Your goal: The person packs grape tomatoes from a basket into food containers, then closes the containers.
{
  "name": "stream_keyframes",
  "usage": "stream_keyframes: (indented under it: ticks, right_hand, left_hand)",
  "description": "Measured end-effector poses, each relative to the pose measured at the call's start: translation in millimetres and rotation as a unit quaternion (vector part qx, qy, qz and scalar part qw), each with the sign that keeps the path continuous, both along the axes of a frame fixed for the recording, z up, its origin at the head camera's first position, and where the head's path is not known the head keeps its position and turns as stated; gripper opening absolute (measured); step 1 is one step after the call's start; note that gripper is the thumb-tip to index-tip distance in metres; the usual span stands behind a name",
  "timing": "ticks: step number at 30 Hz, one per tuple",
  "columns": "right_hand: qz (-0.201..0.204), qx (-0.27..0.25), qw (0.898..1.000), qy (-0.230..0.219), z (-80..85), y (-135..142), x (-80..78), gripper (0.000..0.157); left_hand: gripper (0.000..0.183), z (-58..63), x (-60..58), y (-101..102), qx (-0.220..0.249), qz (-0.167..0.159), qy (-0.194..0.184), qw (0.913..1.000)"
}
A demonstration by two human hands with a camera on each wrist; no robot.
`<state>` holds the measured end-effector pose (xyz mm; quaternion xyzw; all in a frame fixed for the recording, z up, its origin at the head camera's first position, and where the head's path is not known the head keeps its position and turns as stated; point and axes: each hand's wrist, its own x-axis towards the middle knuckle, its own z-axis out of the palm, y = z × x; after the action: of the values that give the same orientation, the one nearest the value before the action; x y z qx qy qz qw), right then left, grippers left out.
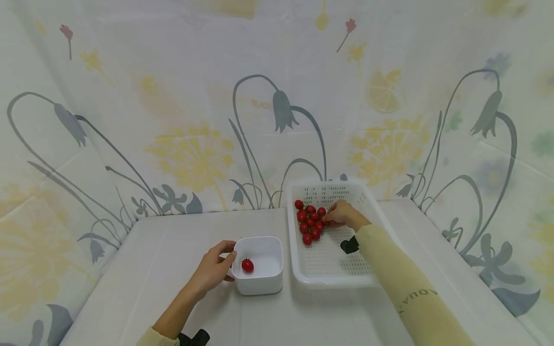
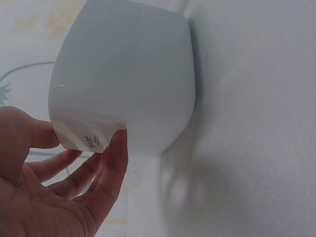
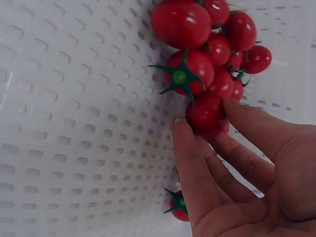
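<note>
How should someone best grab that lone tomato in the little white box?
Probably by its rounded sides, pinched between thumb and fingertips, coming straight down from above. The tomato sits low inside the white box, whose walls hinder a sideways approach but whose top is open. The left hand grips the box at one side.
</note>
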<state>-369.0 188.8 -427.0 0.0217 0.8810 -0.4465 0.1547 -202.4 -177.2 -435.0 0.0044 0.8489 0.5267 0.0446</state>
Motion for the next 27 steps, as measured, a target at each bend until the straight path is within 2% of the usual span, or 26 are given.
stream_keyframes:
  ticks: [5, 15, 27]
  right_hand:
    - [0.023, -0.033, 0.999, -0.008, 4.6, 2.9, 1.9, 0.031]
    - [0.047, -0.078, 0.996, -0.001, 25.5, 0.3, 10.0, 0.036]
    - [0.080, -0.109, 0.991, 0.004, 39.0, -2.6, 17.5, 0.037]
  left_hand:
    - [0.034, 0.0, 0.9, 0.0, 0.004, -0.001, -0.003, 1.0000]
    - [0.035, -1.5, -0.5, -1.7, 0.001, -0.003, -0.002, 1.0000]
    - [0.036, -0.1, -0.9, -2.2, 0.001, -0.006, -0.003, 1.0000]
